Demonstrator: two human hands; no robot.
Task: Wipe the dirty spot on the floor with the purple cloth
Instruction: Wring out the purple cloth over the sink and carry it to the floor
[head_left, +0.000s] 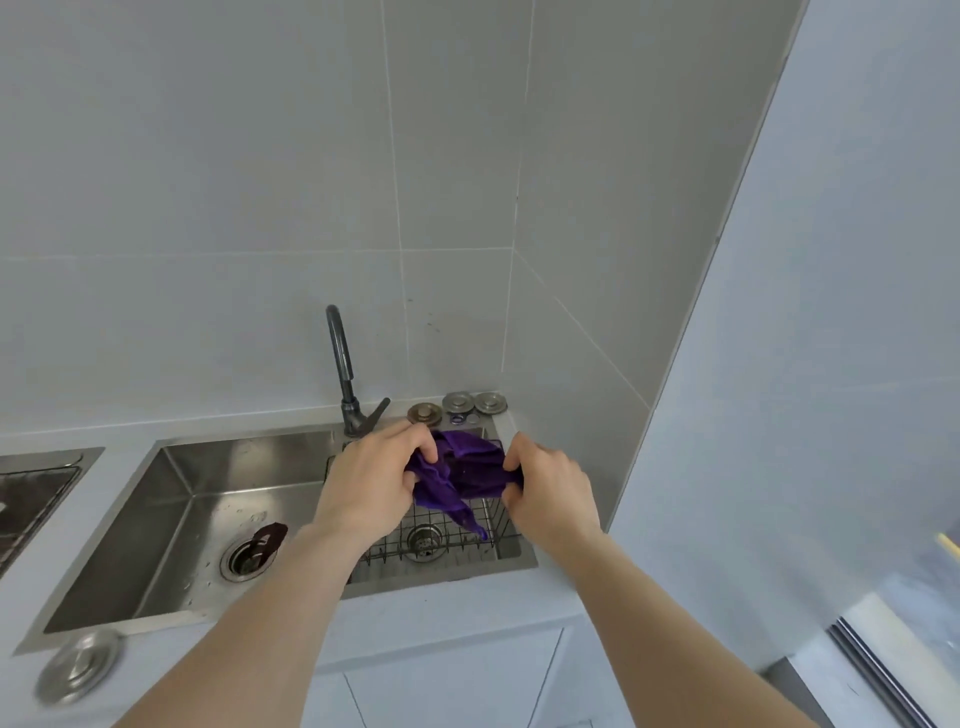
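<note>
Two hands are on it now, and both sets of fingers are curled tight into the purple cloth (462, 475). Left hand (371, 480) pinches one bunched end, right hand (550, 491) clamps the other, and the fabric stretches, creased and rumpled, between the two fists. One loose tail droops below the fingers, down toward the wire rack (441, 535) that sits in the small basin of the sink (171, 525). Looks like a wring or a shake-out over the basin, judging by the grip, though I can't tell whether the cloth is wet.

To do this well: keep both grips firm near the ends, twist the fists in opposite directions, and hold the bundle right over the rack so any drips fall into the drain beneath. Gather that hanging tail in first, or it may snag on the wires.

Just beyond the knuckles stands the dark faucet (345, 374), with round metal drain stoppers (457, 405) lined up behind it, so keep the elbows steady. No floor and no dirty spot in view; the wiping itself is not yet begun.
</note>
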